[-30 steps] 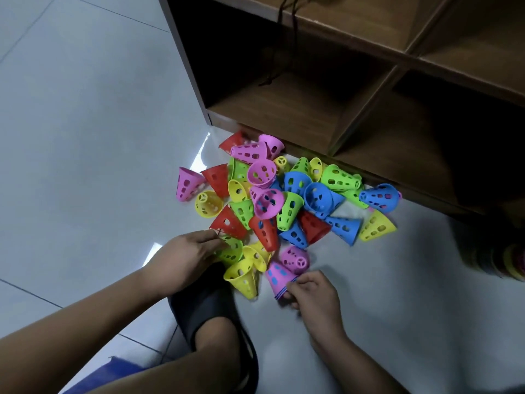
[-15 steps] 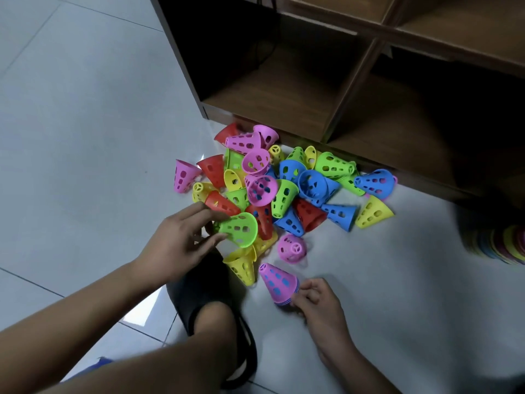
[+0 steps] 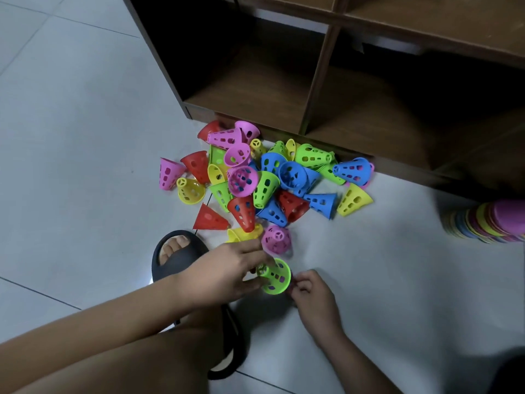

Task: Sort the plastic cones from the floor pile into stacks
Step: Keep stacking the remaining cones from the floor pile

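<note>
We hold green cone [image 3: 275,277] low over floor [image 3: 85,137], just before pile [image 3: 267,180]: left hand [image 3: 227,270] grips its narrow end, likely for nesting; right hand [image 3: 311,292] curls at rim, steadying; exact hold we cannot tell.

We wear one black slide sandal [image 3: 184,263], broad strap across the foot, open front showing the toes [image 3: 173,245], pale edge along its sole. Our forearms are bare down to left grip [image 3: 230,271] and right grip [image 3: 309,294].
</note>
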`<state>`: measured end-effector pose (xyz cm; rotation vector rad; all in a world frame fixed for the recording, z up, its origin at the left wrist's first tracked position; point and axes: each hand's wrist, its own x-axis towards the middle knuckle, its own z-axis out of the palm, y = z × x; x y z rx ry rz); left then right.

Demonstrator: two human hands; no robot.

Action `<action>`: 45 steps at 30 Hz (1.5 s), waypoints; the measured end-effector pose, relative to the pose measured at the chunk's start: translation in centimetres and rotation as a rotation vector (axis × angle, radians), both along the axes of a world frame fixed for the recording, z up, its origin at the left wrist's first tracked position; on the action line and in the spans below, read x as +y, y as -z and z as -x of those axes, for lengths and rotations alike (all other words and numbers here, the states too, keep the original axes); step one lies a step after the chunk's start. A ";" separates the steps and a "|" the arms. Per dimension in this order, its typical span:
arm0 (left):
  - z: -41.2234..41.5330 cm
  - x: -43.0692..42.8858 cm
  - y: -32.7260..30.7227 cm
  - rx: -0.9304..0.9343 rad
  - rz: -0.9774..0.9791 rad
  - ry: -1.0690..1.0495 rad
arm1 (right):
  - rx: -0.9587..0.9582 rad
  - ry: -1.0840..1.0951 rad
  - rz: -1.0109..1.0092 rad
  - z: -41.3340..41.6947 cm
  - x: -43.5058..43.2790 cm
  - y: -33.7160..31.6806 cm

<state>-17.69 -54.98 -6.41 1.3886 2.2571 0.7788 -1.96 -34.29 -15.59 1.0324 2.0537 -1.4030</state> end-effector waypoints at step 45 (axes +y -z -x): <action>0.0 -5.3 0.0 -0.295 0.043 -0.795 | 0.640 -0.372 -0.351 1.3 -0.9 -8.6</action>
